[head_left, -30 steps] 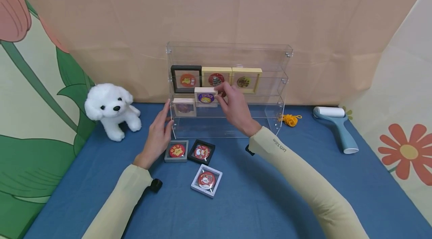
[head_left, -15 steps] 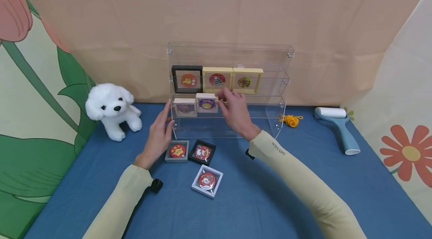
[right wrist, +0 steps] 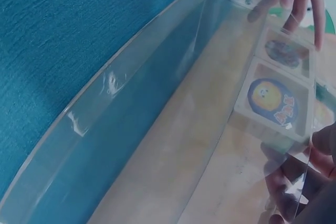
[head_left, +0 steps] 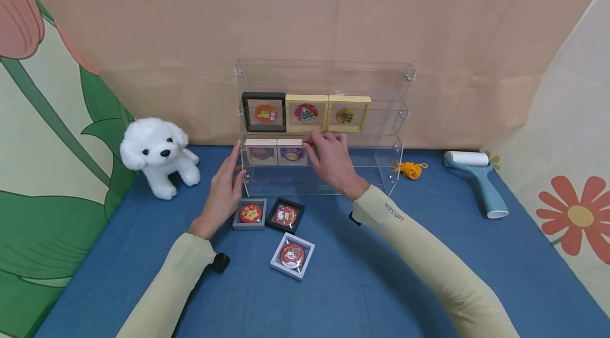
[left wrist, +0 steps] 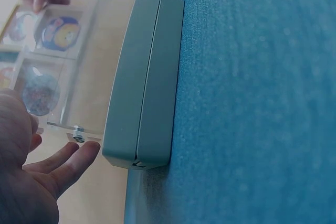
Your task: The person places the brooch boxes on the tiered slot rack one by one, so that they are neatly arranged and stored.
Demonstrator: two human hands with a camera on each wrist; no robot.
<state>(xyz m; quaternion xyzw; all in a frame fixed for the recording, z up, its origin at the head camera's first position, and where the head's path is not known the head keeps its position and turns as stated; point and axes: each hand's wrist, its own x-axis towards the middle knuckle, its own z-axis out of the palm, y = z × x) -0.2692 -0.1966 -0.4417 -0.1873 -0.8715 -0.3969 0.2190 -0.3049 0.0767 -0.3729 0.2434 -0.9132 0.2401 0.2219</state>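
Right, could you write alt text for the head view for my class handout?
A person's right hand holds a small white frame on a clear shelf, beside a second white frame; the left hand touches the shelf's side. Three framed badges stand one tier up, three others lie in front on blue cloth, with a white toy dog at left.

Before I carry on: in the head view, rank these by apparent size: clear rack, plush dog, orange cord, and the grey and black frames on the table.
1. Clear rack
2. Plush dog
3. Grey frame and black frame: too alike to rank
4. Orange cord
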